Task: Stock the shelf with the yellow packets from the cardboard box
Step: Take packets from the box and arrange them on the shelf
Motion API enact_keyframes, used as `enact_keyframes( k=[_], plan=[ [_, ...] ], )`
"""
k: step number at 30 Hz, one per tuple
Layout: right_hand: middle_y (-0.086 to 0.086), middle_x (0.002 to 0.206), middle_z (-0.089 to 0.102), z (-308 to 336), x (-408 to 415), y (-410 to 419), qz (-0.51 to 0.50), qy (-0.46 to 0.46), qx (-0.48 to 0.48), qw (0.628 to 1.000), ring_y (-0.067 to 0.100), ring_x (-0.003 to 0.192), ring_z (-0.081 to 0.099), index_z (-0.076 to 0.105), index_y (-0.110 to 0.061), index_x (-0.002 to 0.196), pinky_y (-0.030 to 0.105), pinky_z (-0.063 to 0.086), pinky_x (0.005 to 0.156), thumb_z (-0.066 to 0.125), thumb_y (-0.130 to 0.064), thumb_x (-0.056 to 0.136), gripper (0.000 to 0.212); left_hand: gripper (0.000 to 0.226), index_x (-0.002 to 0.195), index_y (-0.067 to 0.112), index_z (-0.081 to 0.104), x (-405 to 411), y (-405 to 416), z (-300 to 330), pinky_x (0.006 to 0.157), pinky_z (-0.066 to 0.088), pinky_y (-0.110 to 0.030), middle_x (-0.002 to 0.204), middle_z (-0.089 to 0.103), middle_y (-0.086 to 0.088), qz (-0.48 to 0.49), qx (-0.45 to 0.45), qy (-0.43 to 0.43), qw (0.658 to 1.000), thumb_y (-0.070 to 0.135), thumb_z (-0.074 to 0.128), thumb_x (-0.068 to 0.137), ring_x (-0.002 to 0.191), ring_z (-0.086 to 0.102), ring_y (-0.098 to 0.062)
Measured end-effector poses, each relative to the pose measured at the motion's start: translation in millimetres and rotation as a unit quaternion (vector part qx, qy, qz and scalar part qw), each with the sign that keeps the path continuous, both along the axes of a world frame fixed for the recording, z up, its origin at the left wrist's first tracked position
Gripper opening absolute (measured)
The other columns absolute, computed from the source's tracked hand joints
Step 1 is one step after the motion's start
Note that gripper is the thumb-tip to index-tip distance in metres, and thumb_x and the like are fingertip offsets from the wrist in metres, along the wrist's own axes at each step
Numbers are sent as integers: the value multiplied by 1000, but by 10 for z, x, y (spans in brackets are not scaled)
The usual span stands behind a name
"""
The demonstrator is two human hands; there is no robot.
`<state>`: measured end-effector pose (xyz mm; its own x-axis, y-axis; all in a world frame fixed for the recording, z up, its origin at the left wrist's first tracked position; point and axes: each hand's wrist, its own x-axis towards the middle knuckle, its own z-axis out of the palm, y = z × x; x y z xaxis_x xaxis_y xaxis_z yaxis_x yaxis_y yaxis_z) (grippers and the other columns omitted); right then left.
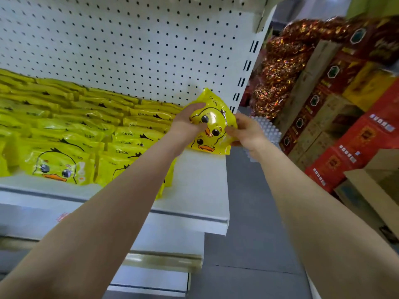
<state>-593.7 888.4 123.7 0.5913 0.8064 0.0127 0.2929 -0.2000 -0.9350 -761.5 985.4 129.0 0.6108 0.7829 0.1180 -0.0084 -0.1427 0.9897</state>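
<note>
At the right end of the shelf, both hands grasp a small bundle of glossy yellow plastic packets (212, 126) printed with cartoon duck faces: the left hand (187, 124) has its fingers curled over the bundle's upper left side with the thumb against its face, and the right hand (246, 132) pinches its right edge between thumb and fingers. At least two duck faces show, one below the other; how many packets the bundle holds cannot be told. Its lower edge sits at or just above the bare right end of the white metal shelf board (200, 190); contact cannot be told. Both forearms are bare and reach up from the bottom of the view. Left of the hands, rows of the same yellow duck packets (64, 134) fill the shelf, overlapping from front to back against the white perforated back panel (129, 44). A slotted white upright (246, 72) closes the shelving on the right. Lower white shelf edges (164, 255) step down beneath. Beyond the right hand, a white studded plastic item (267, 128) shows in part. Farther right: piled red-and-gold foil bags (280, 67), stacked red and brown printed cartons (336, 117), and a grey floor (244, 234).
</note>
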Motion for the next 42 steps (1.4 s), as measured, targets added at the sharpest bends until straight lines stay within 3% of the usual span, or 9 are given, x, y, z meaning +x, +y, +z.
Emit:
enact_keyframes(
  k=[3,7,11,14,16,24,30,36,42],
  plan=[
    [8,107,69,-136,107,-61,-34,-80,-44,995,25,82,68,66,-36,97,39,57,65,63,-13,82,28,58,137,26,47,48,-213,-114,66,47,-16,111,58,-3,-24,-30,53,998,4,64,85,88,56,-18],
    [-2,110,70,-420,214,-21,-20,-176,-108,978,28,101,66,62,-48,107,49,55,85,58,-31,72,40,65,143,24,40,50,-433,-371,91,48,-31,127,55,-3,14,-6,137,990,10,66,85,112,54,-22],
    [1,119,65,-479,27,-39,-9,-200,-105,974,29,101,61,62,-45,114,49,53,87,59,-13,83,44,61,146,30,33,5,-549,-529,102,40,-30,138,45,-7,44,31,225,973,23,59,92,127,42,-28],
    [-1,119,62,-485,-47,-24,-34,-191,-75,978,27,97,60,63,-43,110,42,55,83,53,-3,83,50,66,149,31,26,-31,-598,-601,85,38,-24,141,39,-11,67,77,273,957,23,58,92,120,45,-26],
    [-2,120,62,-477,-71,-22,-53,-190,-62,979,22,107,59,65,-37,110,36,54,84,48,5,81,54,68,150,29,22,-59,-607,-606,91,38,-27,147,31,-11,65,134,318,936,22,57,92,123,43,-26],
    [-4,113,66,-518,-101,1,-96,-189,-22,977,31,90,65,63,-41,93,42,55,85,42,0,87,47,76,152,30,10,-6,-555,-658,92,44,-35,159,9,-7,61,226,406,883,30,57,93,131,40,-30],
    [7,105,61,-549,-77,36,-119,-192,-48,973,27,83,65,66,-28,109,22,40,57,40,-1,92,42,74,151,30,15,15,-454,-697,103,38,-43,159,10,-5,44,209,406,889,31,58,92,139,27,-36],
    [10,125,54,-395,-209,-38,-132,-280,-46,950,27,115,52,57,-24,129,28,40,84,44,5,86,53,70,151,26,21,3,-484,-565,102,41,-45,152,28,-8,27,180,327,927,28,58,91,132,39,-33],
    [7,119,56,-90,-519,65,-96,-334,16,937,26,111,54,59,-23,126,32,43,89,49,4,83,52,59,143,21,41,-227,-412,-166,102,44,-42,140,46,-11,58,188,139,971,13,61,88,127,48,-25]
  ],
)
